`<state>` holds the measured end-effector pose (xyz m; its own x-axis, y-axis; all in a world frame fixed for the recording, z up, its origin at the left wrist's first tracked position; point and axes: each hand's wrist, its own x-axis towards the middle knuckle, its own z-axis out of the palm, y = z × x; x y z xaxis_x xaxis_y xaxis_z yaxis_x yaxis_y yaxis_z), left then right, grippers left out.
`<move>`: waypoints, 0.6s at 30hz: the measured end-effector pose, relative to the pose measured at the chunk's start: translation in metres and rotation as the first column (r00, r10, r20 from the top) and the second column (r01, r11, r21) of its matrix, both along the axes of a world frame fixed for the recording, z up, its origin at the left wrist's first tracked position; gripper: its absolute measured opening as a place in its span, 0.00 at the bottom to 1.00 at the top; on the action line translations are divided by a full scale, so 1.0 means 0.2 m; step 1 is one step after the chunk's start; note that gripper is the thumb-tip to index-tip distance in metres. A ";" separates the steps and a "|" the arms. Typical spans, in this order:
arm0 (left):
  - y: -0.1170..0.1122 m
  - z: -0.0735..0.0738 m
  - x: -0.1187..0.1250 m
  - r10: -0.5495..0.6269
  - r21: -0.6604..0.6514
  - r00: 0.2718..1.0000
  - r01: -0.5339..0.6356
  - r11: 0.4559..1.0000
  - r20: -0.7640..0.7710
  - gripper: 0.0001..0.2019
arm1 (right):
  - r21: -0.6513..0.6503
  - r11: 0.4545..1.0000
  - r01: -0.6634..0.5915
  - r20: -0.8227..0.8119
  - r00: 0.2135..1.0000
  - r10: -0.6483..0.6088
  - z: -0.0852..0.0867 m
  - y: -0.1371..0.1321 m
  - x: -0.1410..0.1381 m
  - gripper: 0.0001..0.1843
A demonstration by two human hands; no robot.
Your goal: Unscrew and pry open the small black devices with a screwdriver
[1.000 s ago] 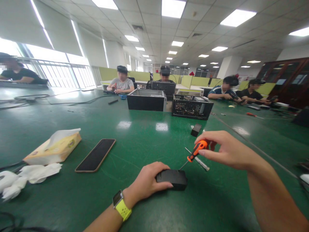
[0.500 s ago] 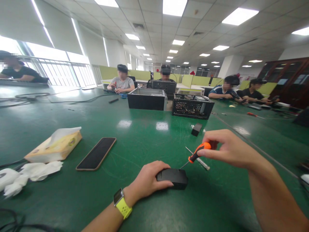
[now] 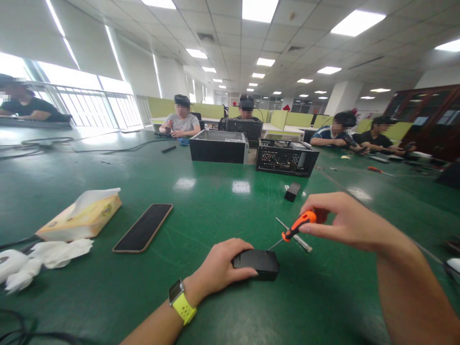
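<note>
My left hand [image 3: 230,262], with a yellow-strapped watch on its wrist, is closed around one end of a small black plastic box [image 3: 260,264] lying on the green table [image 3: 201,215]. An orange and black screwdriver [image 3: 300,224] is held by its handle in my right hand [image 3: 332,215], fingers and thumb pinched about it. Its shaft slants down to the left, and the tip meets the far top edge of the box. Behind the screwdriver lies a thin metal tool with a clear handle [image 3: 305,245], partly covered.
A phone [image 3: 143,229], a tissue pack [image 3: 84,218] and crumpled tissues [image 3: 53,254] lie to the left. Ahead are a small black block [image 3: 293,191] and two computer cases, one closed-sided [image 3: 218,149], one perforated [image 3: 283,160]. Several people sit around the far table.
The screwdriver's handle has tipped slightly to the right and lower, along with my right hand. Its tip stays at the box's edge. My left hand and the box have hardly moved.
</note>
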<state>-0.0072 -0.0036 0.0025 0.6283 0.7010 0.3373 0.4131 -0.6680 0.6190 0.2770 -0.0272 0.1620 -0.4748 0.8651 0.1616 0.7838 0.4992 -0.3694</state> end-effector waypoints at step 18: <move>0.00 0.00 0.00 -0.014 0.022 1.000 0.014 1.000 0.010 0.22 | -0.005 0.996 0.086 0.042 0.995 -0.086 -0.01 0.01 -0.01 0.24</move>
<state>-0.0070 -0.0027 0.0022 0.6347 0.6844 0.3588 0.3970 -0.6871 0.6085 0.2760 -0.0254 0.1606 -0.4049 0.9039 0.1376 0.8384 0.4271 -0.3386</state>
